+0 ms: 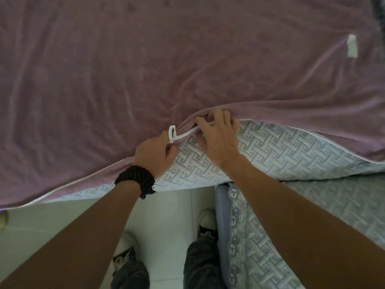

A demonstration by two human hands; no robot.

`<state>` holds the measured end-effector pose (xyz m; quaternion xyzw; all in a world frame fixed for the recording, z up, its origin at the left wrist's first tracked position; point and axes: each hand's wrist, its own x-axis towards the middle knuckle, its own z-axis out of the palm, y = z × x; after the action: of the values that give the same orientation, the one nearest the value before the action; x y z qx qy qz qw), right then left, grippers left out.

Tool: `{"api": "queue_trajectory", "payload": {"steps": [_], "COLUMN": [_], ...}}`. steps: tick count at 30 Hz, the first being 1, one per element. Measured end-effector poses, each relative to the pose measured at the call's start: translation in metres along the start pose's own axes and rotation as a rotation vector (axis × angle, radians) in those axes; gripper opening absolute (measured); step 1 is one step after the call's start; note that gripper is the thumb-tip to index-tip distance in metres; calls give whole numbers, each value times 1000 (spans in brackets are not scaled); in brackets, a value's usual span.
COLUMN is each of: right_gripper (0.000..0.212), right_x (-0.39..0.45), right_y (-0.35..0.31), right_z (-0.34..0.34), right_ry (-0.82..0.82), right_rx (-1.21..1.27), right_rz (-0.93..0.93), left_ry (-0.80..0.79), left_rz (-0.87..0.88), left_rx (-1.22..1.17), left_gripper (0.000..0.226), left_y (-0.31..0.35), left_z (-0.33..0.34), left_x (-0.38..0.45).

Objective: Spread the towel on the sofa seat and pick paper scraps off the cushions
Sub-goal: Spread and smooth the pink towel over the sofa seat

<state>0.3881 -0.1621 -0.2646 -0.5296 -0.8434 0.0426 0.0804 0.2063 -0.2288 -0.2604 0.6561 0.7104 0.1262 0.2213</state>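
Observation:
A large mauve towel point(145, 65) lies spread and wrinkled over the sofa seat point(281, 151), whose pale quilted cover shows along the near edge. My left hand point(155, 154), with a black bead bracelet on the wrist, pinches a white loop at the towel's hem point(172, 133). My right hand point(218, 138) grips the same hem just to the right, fingers curled under the bunched edge. One white paper scrap point(352, 46) lies on the towel at the far right.
A second quilted grey cushion point(312, 215) juts out at the lower right beside my right leg. My shoes point(206, 221) stand on a pale tiled floor point(52, 226) right below the seat edge.

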Motion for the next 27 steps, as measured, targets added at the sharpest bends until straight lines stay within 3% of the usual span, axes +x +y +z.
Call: {"api": "queue_trajectory", "payload": {"steps": [4,8,9,11,14,16,20,23,27], "right_gripper": [14,45,49,46,29,12,11,16,30], "right_x": [-15,-73,-90,-113,-126,-125,-129,-132,-127], "right_y": [3,19,24,30,32,37,80,133,199], "right_z": [-3,-12,-14,-14,-13,-18,-37,-53,-59], "right_ry": [12,-221,-305,-411,-392,-292,-127,-101,-143], "right_rx": [38,50,73,123,207,259,242,179,85], "right_rz": [-82,-240,-270,-279,-266,-189,90,260,457], "left_ry": [-24,-192,-255,-370,-409,-375,-340,-325,-402], "left_rz": [149,282,299,276,278,319,438,508,580], "left_rx": [127,261,300,370,416,382,227,85,96], "left_gripper": [30,9,14,24,40,41,33,14,27], "left_y": [1,-2,-2,1,18,37,91,145,213], "left_z": [-2,2,5,10,17,20,34,55,96], "left_x": [-12,-41,-47,-52,-50,-47,-35,-22,-2]}}
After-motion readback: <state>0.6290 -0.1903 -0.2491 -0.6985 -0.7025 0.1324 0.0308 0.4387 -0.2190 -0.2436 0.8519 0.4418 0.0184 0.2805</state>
